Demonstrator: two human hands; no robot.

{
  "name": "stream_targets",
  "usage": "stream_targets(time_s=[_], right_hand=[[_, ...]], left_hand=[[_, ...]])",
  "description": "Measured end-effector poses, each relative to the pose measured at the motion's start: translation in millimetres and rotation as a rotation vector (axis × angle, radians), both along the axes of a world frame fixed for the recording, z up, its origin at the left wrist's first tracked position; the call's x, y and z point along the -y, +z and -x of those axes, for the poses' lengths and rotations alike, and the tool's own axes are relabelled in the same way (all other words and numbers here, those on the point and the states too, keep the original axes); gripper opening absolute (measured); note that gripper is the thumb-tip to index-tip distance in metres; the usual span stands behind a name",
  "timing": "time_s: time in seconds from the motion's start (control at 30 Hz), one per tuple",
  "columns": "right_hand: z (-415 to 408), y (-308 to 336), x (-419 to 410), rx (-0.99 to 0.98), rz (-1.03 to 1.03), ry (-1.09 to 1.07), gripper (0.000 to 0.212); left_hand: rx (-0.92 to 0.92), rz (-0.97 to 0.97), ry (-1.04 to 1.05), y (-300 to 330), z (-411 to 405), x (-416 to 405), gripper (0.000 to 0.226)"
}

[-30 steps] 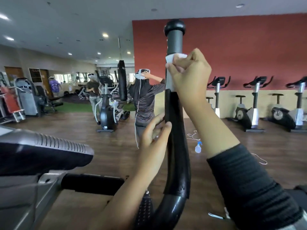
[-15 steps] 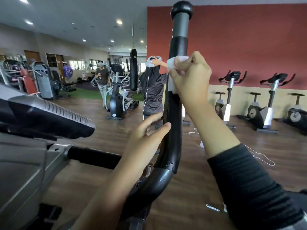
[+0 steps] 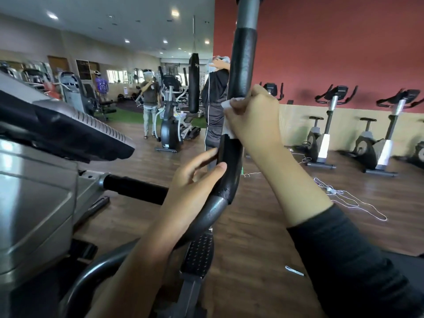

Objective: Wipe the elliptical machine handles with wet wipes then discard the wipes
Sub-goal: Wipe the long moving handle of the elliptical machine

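The elliptical's upright black handle (image 3: pixel 242 63) rises through the middle of the view, its top cut off by the frame. My right hand (image 3: pixel 254 115) grips the handle about halfway up, fingers curled round it with a white wet wipe (image 3: pixel 227 128) pressed between palm and foam. Below it, my left hand (image 3: pixel 195 177) touches the lower part of the handle with straight fingers and thumb, just above where the foam ends and the bare metal bend (image 3: pixel 213 212) begins.
The machine's console (image 3: pixel 62 127) and grey body (image 3: pixel 36 198) fill the left. A foot pedal (image 3: pixel 198 255) lies below. Exercise bikes (image 3: pixel 321 138) line the red wall at right. White cords (image 3: pixel 353 200) trail on the wood floor. Other people (image 3: pixel 150 104) stand farther back.
My right hand has slid the wipe down the handle, closer to my left hand. The camera has tilted down, so the handle's top cap left the frame.
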State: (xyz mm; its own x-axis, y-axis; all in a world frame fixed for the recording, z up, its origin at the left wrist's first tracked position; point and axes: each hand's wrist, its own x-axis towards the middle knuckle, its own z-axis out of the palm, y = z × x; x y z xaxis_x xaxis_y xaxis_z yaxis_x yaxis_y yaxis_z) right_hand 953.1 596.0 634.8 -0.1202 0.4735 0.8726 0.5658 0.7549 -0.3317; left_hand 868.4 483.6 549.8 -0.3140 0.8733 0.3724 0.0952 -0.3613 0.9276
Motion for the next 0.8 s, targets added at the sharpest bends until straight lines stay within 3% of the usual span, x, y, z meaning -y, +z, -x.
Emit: stream_targets(time_s=[0.33,0.5,0.8], right_hand=[[-13.9,-48.3,55.4,-0.006,-0.016,-0.044,0.011],[1.6,-29.6,42.6,-0.045,0.074,-0.132,0.021],[-8.3,-79.0,100.5,-0.062,-0.018,-0.147,0.019]], left_hand=[[-0.129,0.049,-0.039,-18.1,17.3,18.0,0.03],[-0.268,0.021,-0.015,-26.2,22.7,28.2,0.048],[-0.476,-0.115,0.074,-38.6,30.1,43.6,0.038]])
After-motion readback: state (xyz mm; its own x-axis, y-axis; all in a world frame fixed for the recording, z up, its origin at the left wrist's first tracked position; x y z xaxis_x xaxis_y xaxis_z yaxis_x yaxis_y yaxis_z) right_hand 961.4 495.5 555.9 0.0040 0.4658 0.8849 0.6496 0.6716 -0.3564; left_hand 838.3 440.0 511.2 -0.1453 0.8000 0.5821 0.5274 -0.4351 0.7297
